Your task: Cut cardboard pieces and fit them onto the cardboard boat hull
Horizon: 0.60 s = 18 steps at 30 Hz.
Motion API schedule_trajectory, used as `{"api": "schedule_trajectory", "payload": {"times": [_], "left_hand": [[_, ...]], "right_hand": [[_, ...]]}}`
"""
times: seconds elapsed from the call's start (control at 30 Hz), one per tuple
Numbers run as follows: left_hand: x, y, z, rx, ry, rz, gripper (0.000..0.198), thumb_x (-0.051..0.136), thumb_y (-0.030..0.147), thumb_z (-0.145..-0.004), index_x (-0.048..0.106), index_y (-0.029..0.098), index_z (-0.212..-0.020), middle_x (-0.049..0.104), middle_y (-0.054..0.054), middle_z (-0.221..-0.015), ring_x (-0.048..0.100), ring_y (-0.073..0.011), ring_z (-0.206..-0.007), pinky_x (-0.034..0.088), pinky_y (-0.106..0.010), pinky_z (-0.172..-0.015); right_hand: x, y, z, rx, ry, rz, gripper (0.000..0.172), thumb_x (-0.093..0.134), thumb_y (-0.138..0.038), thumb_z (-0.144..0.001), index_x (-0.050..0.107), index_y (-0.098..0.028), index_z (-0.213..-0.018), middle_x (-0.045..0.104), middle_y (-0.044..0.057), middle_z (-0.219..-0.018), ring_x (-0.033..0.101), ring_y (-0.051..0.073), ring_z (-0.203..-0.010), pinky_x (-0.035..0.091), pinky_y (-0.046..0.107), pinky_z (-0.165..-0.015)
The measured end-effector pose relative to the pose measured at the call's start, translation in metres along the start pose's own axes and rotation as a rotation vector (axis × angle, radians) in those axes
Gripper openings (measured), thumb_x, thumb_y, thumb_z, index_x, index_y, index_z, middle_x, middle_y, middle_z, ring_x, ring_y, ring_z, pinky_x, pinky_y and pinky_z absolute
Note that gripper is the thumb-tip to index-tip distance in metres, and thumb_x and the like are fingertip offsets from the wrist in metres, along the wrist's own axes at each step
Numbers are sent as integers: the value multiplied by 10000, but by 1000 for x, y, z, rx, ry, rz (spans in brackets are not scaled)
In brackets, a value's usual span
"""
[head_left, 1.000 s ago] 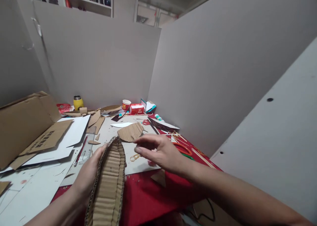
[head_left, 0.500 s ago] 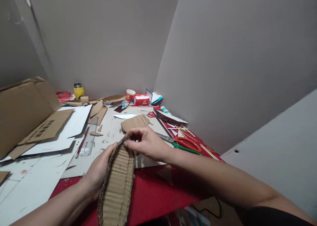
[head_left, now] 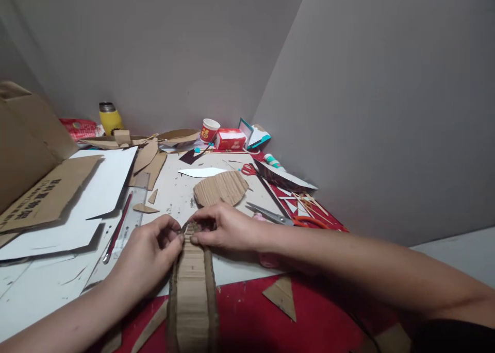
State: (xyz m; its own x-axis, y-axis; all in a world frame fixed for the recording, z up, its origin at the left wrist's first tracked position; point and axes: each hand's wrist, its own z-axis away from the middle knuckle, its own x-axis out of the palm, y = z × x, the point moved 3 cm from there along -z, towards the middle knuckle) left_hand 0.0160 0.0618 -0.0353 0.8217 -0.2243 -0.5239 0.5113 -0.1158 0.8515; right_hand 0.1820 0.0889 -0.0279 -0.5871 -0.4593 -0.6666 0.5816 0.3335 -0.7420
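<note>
A long trough-like piece of corrugated cardboard (head_left: 193,291) with raised side walls points away from me, its near end cut off by the frame. My left hand (head_left: 152,245) pinches the left wall close to the far tip. At that same tip, my right hand (head_left: 222,227) grips the edge between thumb and fingers. Just beyond my hands lies a rounded corrugated cardboard piece (head_left: 221,188). Scissors with orange handles (head_left: 309,222) lie partly hidden behind my right forearm, blades towards the left.
At left stand a cardboard box (head_left: 31,131), white sheets (head_left: 85,229), a ruler (head_left: 133,214) and a dark red pen-like tool (head_left: 118,229). Along the back are a yellow bottle (head_left: 110,118), a paper cup (head_left: 209,130) and a red box (head_left: 231,139). A cardboard triangle (head_left: 281,297) lies on the red surface.
The view has shifted. The trough-like cardboard now points straighter ahead, and my left hand has moved from flat along its side to a pinch at the tip. My right hand stays at the tip.
</note>
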Motion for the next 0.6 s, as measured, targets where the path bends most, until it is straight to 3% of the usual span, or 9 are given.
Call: {"api": "schedule_trajectory", "payload": {"times": [0.1, 0.2, 0.27, 0.4, 0.6], "left_hand": [[3, -8, -6, -18, -21, -16, 122, 567, 302, -782, 622, 197, -752, 597, 9, -610, 540, -161, -588, 386, -249, -563], [6, -11, -7, -15, -53, -91, 133, 553, 309, -801, 626, 208, -757, 616, 11, -606, 546, -158, -572, 386, -251, -551], [8, -11, -7, -8, -72, -137, 153, 541, 321, -816, 622, 216, -739, 619, 18, -598, 543, -151, -556, 384, -248, -541], [11, -11, -6, 8, -96, -187, 199, 520, 341, -836, 609, 225, -701, 618, 26, -600, 550, -143, -556, 386, -244, -539], [13, -16, -10, -39, -99, -179, 224, 527, 350, -823, 627, 232, -661, 650, 23, -605, 591, -154, -566, 401, -245, -541]], "right_hand": [[-11, -1, 9, 38, 54, 132, 330, 670, -285, -784, 656, -91, -1052, 651, 45, -782, 515, 121, -635, 372, 229, -580], [-17, -4, 19, 129, 18, 202, 216, 630, -321, -818, 673, -110, -832, 592, 8, -638, 462, 98, -552, 316, 220, -528], [-15, -6, 22, 199, -57, 233, 256, 609, -345, -825, 635, -136, -679, 501, -33, -536, 386, 76, -489, 246, 216, -483], [-7, -10, 17, 218, -180, 296, 273, 562, -204, -824, 533, -146, -559, 372, -71, -466, 247, 56, -453, 170, 238, -481], [6, 0, 9, 183, -179, 238, 239, 505, -170, -846, 527, -145, -610, 391, -56, -522, 273, 72, -496, 208, 225, -489]]}}
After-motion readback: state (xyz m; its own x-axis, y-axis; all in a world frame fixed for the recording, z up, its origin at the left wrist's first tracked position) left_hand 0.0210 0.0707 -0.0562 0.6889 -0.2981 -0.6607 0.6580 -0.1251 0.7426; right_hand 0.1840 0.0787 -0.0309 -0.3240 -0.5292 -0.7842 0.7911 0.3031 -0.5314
